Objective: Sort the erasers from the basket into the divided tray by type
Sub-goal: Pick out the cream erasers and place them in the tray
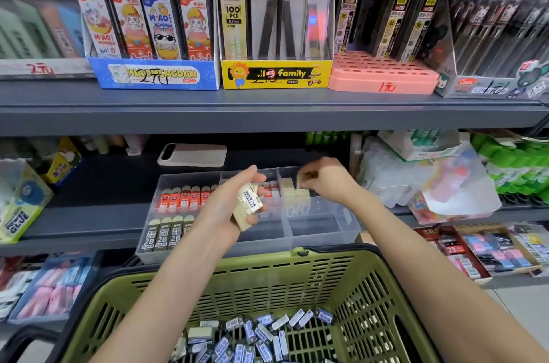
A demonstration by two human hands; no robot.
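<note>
A clear divided tray (323,229) sits on the lower shelf. Red-sleeved erasers (185,197) fill its back-left compartment and black 2B erasers (166,233) stand in the front-left one. Cream erasers (292,188) are stacked in the back-right compartment. My left hand (234,203) hovers over the tray's middle, shut on a few cream drawing erasers (248,205). My right hand (322,181) reaches into the back-right compartment, pinching one cream eraser (304,181) above the stack. Below, the green basket (267,279) holds several blue-and-white sleeved erasers (252,336).
A phone (192,154) lies on the shelf behind the tray. Glue boxes (20,202) stand at the left and bagged goods (430,178) at the right. The upper shelf (267,108) overhangs with pencil-lead display boxes (276,23). More packaged erasers lie on the lowest shelf.
</note>
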